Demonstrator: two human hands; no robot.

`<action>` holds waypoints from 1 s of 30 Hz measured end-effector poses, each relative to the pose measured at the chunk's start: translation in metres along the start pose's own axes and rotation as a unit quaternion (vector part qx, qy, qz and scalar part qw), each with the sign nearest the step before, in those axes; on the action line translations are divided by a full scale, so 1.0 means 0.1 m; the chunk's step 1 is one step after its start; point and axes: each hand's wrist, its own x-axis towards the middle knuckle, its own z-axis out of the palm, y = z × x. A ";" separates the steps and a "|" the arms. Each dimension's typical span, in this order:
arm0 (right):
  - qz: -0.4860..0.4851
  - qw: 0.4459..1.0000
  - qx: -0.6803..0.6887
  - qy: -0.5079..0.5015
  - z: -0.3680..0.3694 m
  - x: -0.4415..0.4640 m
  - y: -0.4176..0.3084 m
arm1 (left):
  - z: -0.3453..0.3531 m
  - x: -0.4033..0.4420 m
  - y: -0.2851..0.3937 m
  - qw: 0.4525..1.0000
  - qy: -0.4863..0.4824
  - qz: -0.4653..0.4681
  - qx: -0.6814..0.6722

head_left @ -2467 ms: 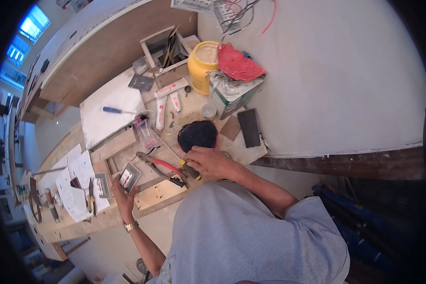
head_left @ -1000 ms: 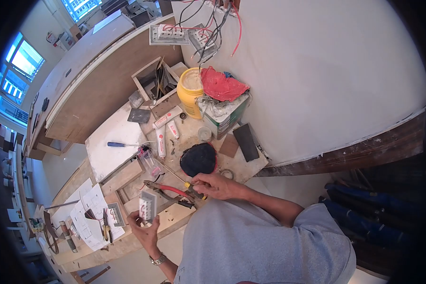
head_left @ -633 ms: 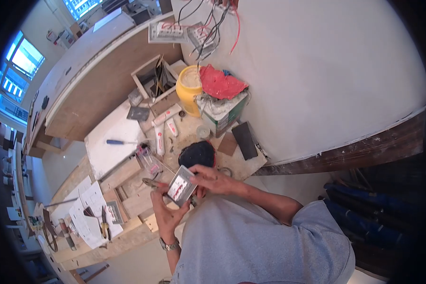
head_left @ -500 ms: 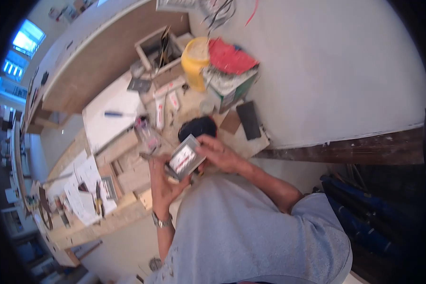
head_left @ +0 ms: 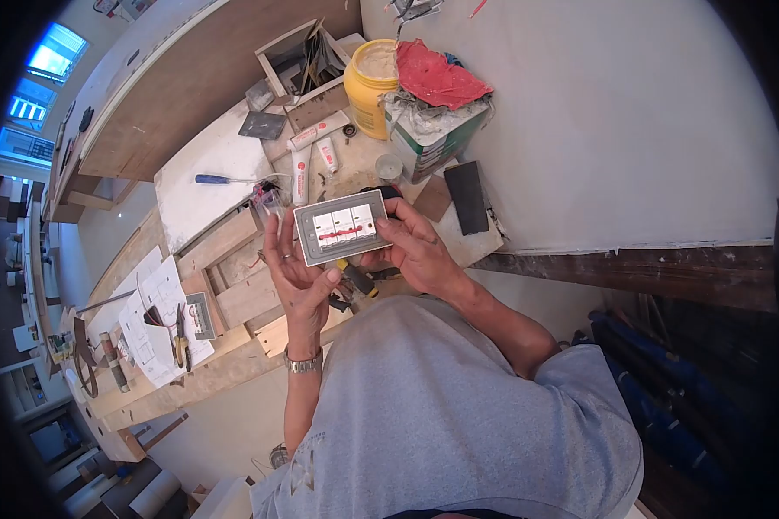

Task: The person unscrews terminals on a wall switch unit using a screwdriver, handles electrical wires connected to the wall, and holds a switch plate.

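A grey rectangular switch plate with three white switch modules and a short red wire across them faces up toward me. My right hand grips its right end, with the thumb on the face and the other fingers partly hidden behind. Beside its left edge, my left hand has its fingers and thumb spread; whether a fingertip touches the plate I cannot tell. A yellow-and-black tool handle shows below the plate, and a dark object behind it is mostly hidden.
On the workbench are a blue-handled screwdriver, white tubes, a yellow tub, a green-and-white can under red cloth and a wooden box. Pliers lie on paper at left; a white wall borders the right.
The switch plate has turned from a steep tilt to nearly level and moved up slightly. My left hand's fingers have spread at its left edge; my right hand keeps its grip. The view has shifted.
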 end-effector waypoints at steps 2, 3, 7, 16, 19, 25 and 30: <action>0.000 1.000 0.013 0.001 0.00 -0.01 0.00 | 0.05 -0.01 0.02 0.999 -0.009 -0.026 -0.033; 0.005 1.000 0.011 -0.005 -0.02 -0.01 -0.01 | 0.06 -0.01 0.03 0.996 -0.020 -0.052 -0.069; 0.014 0.999 0.031 -0.018 -0.02 0.00 0.02 | 0.06 0.02 -0.03 0.988 -0.059 -0.089 -0.109; 0.024 0.999 0.035 -0.024 -0.07 -0.02 -0.05 | 0.02 0.17 -0.10 0.975 -0.104 -0.156 -0.117; 0.017 1.000 0.012 -0.020 -0.11 0.01 -0.07 | 0.01 0.18 -0.16 0.974 -0.112 -0.158 -0.119; 0.011 1.000 -0.017 -0.003 -0.20 0.08 -0.08 | 0.06 0.23 -0.13 0.969 -0.117 -0.162 -0.144; 0.019 0.999 -0.031 -0.005 -0.26 0.11 -0.04 | 0.06 0.27 -0.10 0.965 -0.084 -0.196 -0.153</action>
